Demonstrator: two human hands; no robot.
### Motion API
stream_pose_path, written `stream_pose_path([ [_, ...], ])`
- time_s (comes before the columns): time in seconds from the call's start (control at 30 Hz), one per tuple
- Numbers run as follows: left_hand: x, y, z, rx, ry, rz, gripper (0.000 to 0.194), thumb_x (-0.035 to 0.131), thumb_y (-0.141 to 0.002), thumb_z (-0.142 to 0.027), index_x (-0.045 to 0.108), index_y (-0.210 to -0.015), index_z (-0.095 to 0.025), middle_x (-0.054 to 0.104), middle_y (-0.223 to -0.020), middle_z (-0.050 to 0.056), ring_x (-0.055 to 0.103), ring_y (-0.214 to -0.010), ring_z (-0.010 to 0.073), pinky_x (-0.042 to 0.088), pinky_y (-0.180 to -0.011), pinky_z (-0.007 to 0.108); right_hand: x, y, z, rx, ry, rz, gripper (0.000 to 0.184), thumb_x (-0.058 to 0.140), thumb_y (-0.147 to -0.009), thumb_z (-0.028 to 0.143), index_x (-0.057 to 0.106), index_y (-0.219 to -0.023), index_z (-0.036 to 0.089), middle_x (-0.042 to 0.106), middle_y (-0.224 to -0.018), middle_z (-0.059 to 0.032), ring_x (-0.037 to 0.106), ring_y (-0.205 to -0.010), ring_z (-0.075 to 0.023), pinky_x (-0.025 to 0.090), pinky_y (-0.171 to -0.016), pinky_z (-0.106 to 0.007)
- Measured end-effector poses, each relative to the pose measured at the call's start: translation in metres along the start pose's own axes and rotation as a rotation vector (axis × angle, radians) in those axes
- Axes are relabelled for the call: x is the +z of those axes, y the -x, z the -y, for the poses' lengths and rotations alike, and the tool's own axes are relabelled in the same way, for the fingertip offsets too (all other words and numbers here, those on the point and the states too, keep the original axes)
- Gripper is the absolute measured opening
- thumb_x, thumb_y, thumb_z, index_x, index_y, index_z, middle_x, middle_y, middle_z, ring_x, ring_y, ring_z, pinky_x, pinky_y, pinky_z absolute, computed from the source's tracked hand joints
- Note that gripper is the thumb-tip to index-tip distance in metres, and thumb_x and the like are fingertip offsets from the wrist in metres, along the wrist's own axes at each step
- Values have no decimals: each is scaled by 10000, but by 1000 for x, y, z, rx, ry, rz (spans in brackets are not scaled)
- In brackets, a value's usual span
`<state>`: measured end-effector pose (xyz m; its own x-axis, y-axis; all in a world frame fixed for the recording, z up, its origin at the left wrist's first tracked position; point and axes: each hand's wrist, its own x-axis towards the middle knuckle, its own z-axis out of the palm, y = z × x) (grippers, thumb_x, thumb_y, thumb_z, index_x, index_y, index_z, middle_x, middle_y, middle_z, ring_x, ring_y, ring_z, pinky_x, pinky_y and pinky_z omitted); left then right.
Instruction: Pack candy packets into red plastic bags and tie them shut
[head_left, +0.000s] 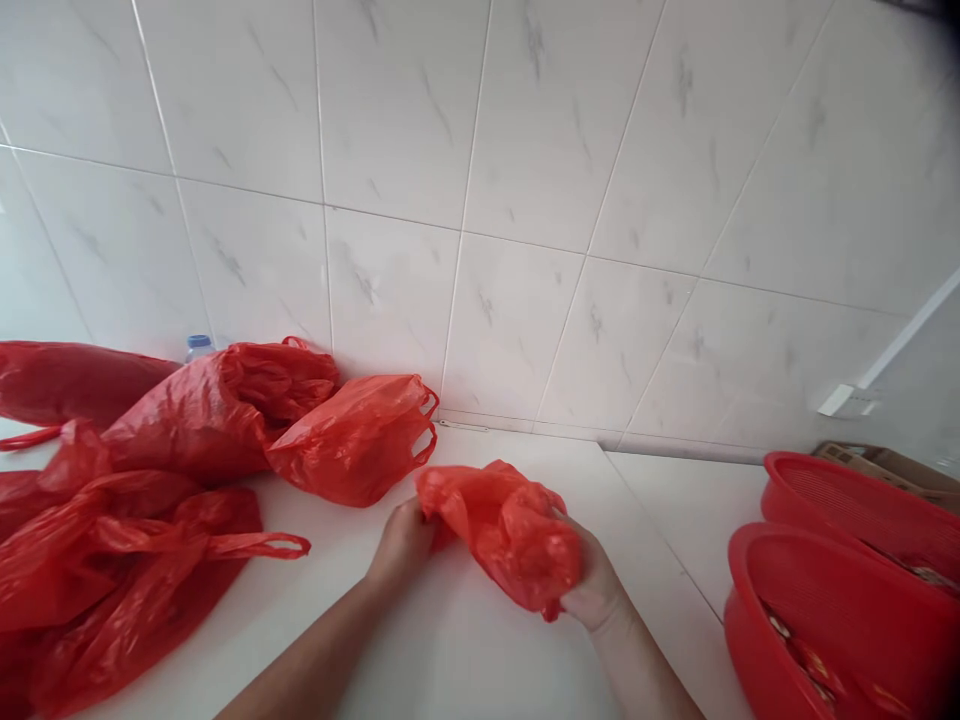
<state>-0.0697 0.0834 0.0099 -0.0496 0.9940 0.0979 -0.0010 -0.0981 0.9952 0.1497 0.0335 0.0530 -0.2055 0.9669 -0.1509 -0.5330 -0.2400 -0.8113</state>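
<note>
A crumpled red plastic bag (495, 525) is held between my two hands, just above the white tabletop (465, 650). My left hand (405, 540) grips its left end, the fingers partly hidden by the plastic. On the other side my right hand (596, 580) is closed around the bag's right end, with most of its fingers behind the film. Whether anything is inside this bag, I cannot tell. Close beyond my left hand lies another red plastic bag (352, 440), its loop handles pointing right.
Several fuller red bags (187, 420) heap up on the left, one with a handle (262, 545) sticking out. A blue-capped bottle (199, 345) stands behind them. At right are two red plastic baskets (739, 590) with small items inside and a cardboard box (885, 470). A tiled wall (525, 300) closes the back.
</note>
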Motion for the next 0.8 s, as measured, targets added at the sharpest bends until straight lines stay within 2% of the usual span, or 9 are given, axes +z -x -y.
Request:
stream_pose_path([
  [0.07,-6,-12,0,-80,100,-69,160,633,-797,-285,632,-731,-139,626,-704,7,591,-646,152,476,-546,253,-15,8,6,14,35,-33,286,665,-705,441,604,-804,180,565,-571,14,535,-467,-162,415,-285,-252],
  [0.13,-6,-22,-1,-159,206,-124,184,587,-858,-303,617,-898,-127,630,-821,16,596,-671,124,505,-583,262,-35,14,10,-59,37,-113,300,701,-649,412,616,-800,167,576,-559,-5,540,-453,-187,381,-240,-262],
  [0.23,5,-33,-3,-248,378,-176,262,539,-896,-325,566,-1079,-139,621,-977,47,614,-758,131,537,-646,298,-64,16,13,-277,-27,-259,291,723,-620,364,615,-821,183,658,-704,-28,615,-601,-200,509,-393,-287],
  [0.33,23,-42,-13,-237,516,-185,218,537,-897,-278,563,-1061,-137,621,-938,38,614,-736,126,538,-629,286,-85,11,14,-396,-72,-339,215,696,-688,360,591,-810,217,671,-746,17,617,-655,-145,553,-559,-261],
  [0.47,46,-50,-29,-111,566,-135,126,492,-859,-126,557,-961,-163,635,-838,30,642,-703,123,555,-689,293,-102,5,12,-458,-85,-383,194,636,-766,384,597,-882,233,689,-776,16,634,-668,-168,553,-544,-297],
  [0.53,52,-51,-31,-21,513,-130,181,502,-844,-163,541,-1018,-200,651,-935,46,663,-790,145,553,-760,314,-107,5,13,-471,-98,-393,210,615,-786,396,602,-916,231,699,-802,3,646,-695,-188,554,-533,-315],
  [0.63,52,-47,-25,113,326,-150,359,527,-851,-310,460,-1202,-272,581,-1221,72,591,-1093,202,485,-926,365,-114,6,15,-471,-144,-408,206,615,-796,387,607,-930,231,710,-815,7,652,-694,-177,557,-548,-303],
  [0.7,50,-44,-18,180,139,-153,518,578,-820,-373,401,-1299,-291,466,-1380,90,433,-1282,256,366,-1045,429,-116,6,16,-463,-179,-412,209,616,-806,378,608,-961,238,717,-850,16,656,-712,-159,563,-581,-287],
  [0.8,50,-43,-9,272,-164,-126,691,638,-769,-355,345,-1387,-256,292,-1506,112,141,-1418,312,151,-1126,510,-114,7,17,-450,-222,-407,255,611,-825,360,594,-1059,260,717,-934,30,660,-774,-140,567,-650,-273],
])
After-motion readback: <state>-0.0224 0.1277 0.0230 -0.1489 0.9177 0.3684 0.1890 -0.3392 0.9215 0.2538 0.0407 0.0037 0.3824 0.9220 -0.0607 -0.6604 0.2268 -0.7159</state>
